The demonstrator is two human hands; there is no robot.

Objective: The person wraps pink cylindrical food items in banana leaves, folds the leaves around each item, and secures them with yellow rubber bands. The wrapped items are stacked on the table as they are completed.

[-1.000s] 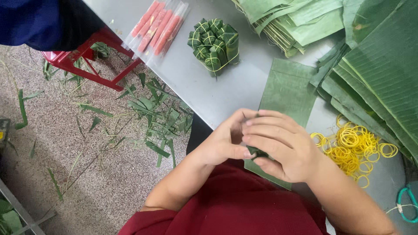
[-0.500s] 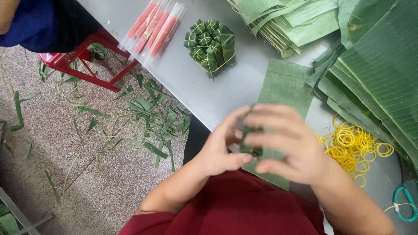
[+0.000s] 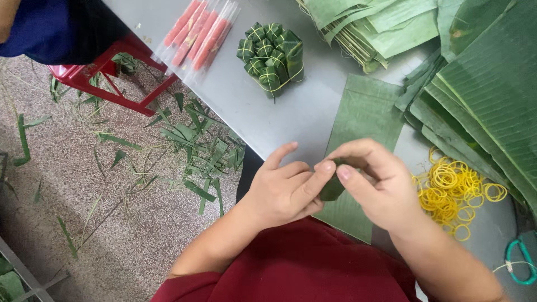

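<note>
My left hand (image 3: 285, 190) and my right hand (image 3: 375, 184) meet over the table's near edge, both pinching a small green leaf-wrapped parcel (image 3: 332, 189) between thumbs and fingertips. The parcel is mostly hidden by my fingers. Under my hands lies a flat rectangular piece of banana leaf (image 3: 363, 120) on the grey metal table (image 3: 268, 117). A heap of yellow rubber bands (image 3: 453, 187) lies just right of my right hand.
A bundle of finished leaf parcels tied with bands (image 3: 272, 56) and clear-wrapped pink sticks (image 3: 196, 33) sit farther back. Stacked banana leaves (image 3: 492, 84) fill the right side. Green-handled scissors (image 3: 523, 260) lie at the right edge. A red stool (image 3: 106, 81) and leaf scraps are on the floor.
My hands have shifted slightly and opened up, so the small parcel now shows between the fingertips; my left forefinger has lifted away.
</note>
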